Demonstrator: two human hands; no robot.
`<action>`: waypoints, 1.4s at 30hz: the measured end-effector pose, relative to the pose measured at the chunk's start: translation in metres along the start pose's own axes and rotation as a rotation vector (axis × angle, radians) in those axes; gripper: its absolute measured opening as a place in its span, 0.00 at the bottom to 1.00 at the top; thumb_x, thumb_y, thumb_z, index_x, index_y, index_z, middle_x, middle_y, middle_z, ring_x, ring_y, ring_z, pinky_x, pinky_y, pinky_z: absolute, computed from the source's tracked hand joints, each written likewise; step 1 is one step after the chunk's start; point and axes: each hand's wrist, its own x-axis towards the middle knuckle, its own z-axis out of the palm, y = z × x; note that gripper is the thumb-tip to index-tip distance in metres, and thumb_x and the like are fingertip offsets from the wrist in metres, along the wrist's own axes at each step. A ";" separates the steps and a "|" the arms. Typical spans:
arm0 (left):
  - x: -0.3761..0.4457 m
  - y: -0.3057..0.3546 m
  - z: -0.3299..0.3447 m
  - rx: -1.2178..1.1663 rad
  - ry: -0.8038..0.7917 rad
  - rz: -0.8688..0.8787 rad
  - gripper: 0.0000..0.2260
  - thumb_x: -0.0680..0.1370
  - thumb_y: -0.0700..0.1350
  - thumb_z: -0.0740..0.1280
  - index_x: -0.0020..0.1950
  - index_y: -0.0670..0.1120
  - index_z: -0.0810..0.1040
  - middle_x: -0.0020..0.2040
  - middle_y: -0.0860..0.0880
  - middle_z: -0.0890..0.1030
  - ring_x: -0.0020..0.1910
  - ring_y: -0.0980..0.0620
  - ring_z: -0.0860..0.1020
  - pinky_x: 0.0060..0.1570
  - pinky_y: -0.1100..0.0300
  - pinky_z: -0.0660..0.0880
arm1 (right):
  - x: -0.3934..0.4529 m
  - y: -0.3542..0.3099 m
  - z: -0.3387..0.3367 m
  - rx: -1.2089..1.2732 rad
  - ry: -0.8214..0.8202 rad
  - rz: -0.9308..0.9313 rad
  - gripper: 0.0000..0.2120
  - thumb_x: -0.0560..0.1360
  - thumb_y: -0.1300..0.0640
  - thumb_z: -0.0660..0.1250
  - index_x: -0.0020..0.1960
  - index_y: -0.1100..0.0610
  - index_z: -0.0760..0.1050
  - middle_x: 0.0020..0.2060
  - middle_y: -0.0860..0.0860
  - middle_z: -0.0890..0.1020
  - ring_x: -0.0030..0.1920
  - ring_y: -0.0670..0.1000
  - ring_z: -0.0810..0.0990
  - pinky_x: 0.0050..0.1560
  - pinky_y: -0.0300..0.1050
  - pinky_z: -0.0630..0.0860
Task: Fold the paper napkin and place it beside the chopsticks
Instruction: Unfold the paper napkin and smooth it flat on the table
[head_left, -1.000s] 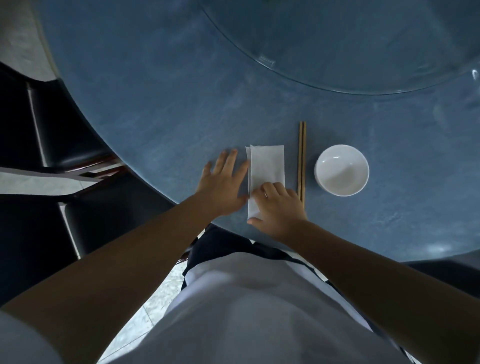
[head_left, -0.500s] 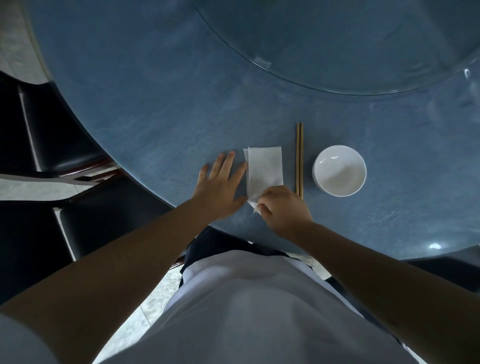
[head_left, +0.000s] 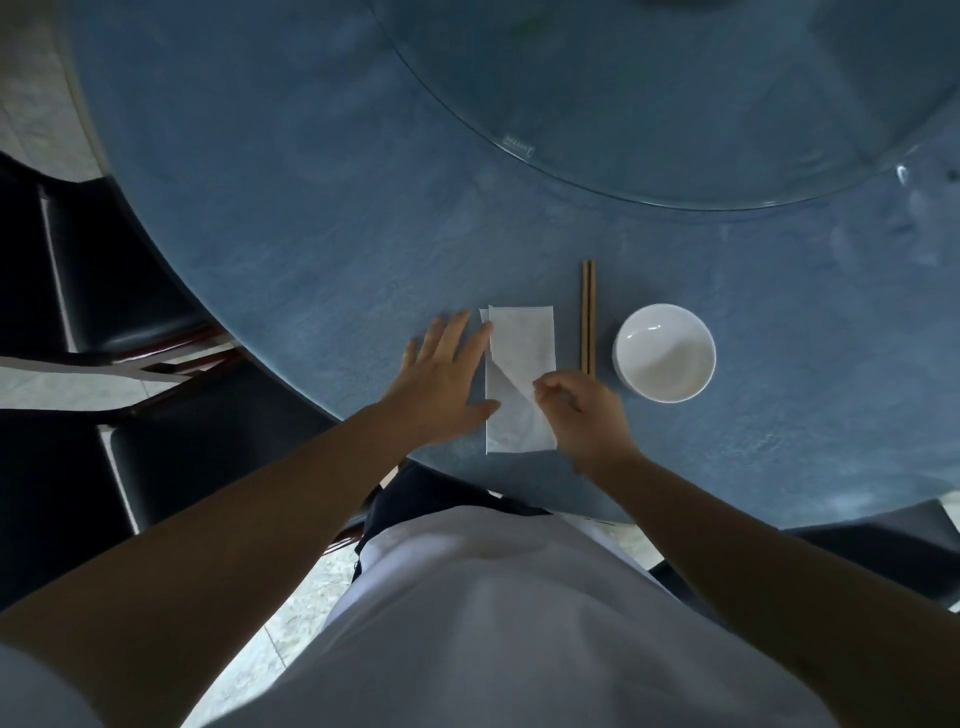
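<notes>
A white paper napkin (head_left: 521, 358) lies folded into a tall rectangle on the blue table (head_left: 311, 234), a little left of a pair of wooden chopsticks (head_left: 588, 317). My left hand (head_left: 444, 387) rests flat with fingers spread, its thumb and index finger touching the napkin's left edge. My right hand (head_left: 582, 410) is curled at the napkin's right edge, fingertips pinched on the top layer, which shows a diagonal crease. The hand hides the near ends of the chopsticks.
A white bowl (head_left: 665, 353) stands just right of the chopsticks. A round glass turntable (head_left: 675, 104) covers the far part of the table. Black chairs (head_left: 104, 270) stand at the left, and the table's curved edge runs close to my body.
My right hand has slid from the napkin's lower corner to its right edge, uncovering the lower part. The left hand has stayed flat beside the napkin.
</notes>
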 end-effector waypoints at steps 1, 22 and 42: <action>0.001 0.004 -0.005 -0.064 0.027 0.025 0.42 0.72 0.63 0.66 0.77 0.55 0.44 0.79 0.45 0.45 0.77 0.39 0.44 0.71 0.34 0.50 | 0.000 -0.002 -0.003 0.043 -0.015 -0.005 0.06 0.76 0.57 0.65 0.48 0.53 0.81 0.40 0.37 0.79 0.43 0.39 0.78 0.42 0.33 0.72; -0.040 0.041 -0.100 -0.319 0.174 0.080 0.03 0.74 0.48 0.68 0.42 0.51 0.80 0.32 0.52 0.78 0.29 0.52 0.75 0.31 0.53 0.75 | -0.017 -0.035 -0.035 0.408 -0.279 -0.237 0.26 0.66 0.45 0.69 0.62 0.44 0.66 0.58 0.49 0.77 0.59 0.45 0.75 0.56 0.40 0.73; -0.023 -0.015 -0.108 -0.310 0.041 -0.151 0.19 0.77 0.55 0.64 0.32 0.46 0.65 0.29 0.51 0.69 0.27 0.54 0.66 0.29 0.58 0.64 | 0.004 -0.021 0.006 0.350 -0.192 0.155 0.06 0.70 0.61 0.68 0.36 0.62 0.79 0.28 0.48 0.80 0.32 0.46 0.78 0.37 0.42 0.74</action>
